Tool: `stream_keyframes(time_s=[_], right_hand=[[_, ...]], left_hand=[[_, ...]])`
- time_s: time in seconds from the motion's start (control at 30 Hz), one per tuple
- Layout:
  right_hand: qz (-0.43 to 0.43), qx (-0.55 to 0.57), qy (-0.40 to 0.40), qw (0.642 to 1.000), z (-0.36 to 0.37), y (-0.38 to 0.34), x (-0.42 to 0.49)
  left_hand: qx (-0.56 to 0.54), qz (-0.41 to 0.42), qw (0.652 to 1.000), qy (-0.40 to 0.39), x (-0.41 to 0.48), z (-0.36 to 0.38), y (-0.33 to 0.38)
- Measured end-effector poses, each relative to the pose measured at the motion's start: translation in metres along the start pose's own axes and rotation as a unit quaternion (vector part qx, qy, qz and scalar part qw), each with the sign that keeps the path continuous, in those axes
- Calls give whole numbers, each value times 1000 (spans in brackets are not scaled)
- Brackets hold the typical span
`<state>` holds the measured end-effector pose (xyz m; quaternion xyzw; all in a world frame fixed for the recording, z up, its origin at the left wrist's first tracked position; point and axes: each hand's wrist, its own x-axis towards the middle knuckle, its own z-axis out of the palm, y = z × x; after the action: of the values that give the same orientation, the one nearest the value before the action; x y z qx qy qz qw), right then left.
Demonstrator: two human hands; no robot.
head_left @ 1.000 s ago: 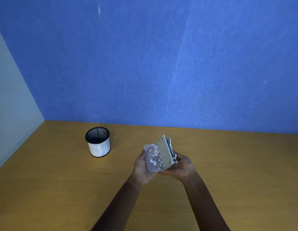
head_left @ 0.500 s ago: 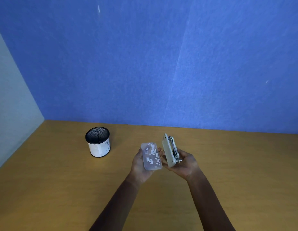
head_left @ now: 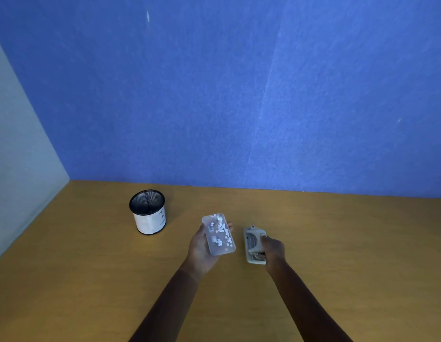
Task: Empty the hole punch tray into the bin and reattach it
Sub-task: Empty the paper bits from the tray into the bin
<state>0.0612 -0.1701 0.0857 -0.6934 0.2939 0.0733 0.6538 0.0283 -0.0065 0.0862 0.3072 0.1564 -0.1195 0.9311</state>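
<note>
My left hand holds the clear plastic tray flat on its palm, open side up, with several white paper dots lying in it. The tray is apart from the grey hole punch, which rests on the wooden desk to the right. My right hand grips the punch from its right side. The bin, a small black mesh cup with a white paper band, stands upright on the desk to the left of the tray.
The wooden desk runs wide to the right and toward me. A blue wall closes the back and a pale panel closes the left side, near the bin.
The tray came off the punch and stayed in my left hand. My right hand carried the punch rightward and down until it lay on the desk.
</note>
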Motion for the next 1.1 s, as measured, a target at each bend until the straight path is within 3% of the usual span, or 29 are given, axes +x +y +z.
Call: stream_keyframes(time_s=[0.13, 0.37, 0.57, 0.97, 1.1], right_hand=[[-33, -55, 18, 998, 0, 10, 7], [-38, -86, 30, 995, -3, 16, 10], [-46, -114, 30, 992, -5, 18, 9], [-35, -118, 51, 991, -4, 17, 10], [-111, -151, 88, 978, -2, 8, 0]], left_hand=[[11, 20, 1000, 9, -3, 2, 2], [-19, 22, 999, -42, 0, -3, 2], [2, 8, 1000, 16, 0, 0, 4], [13, -1, 1000, 12, -3, 10, 8], [22, 11, 1000, 20, 0, 10, 8]])
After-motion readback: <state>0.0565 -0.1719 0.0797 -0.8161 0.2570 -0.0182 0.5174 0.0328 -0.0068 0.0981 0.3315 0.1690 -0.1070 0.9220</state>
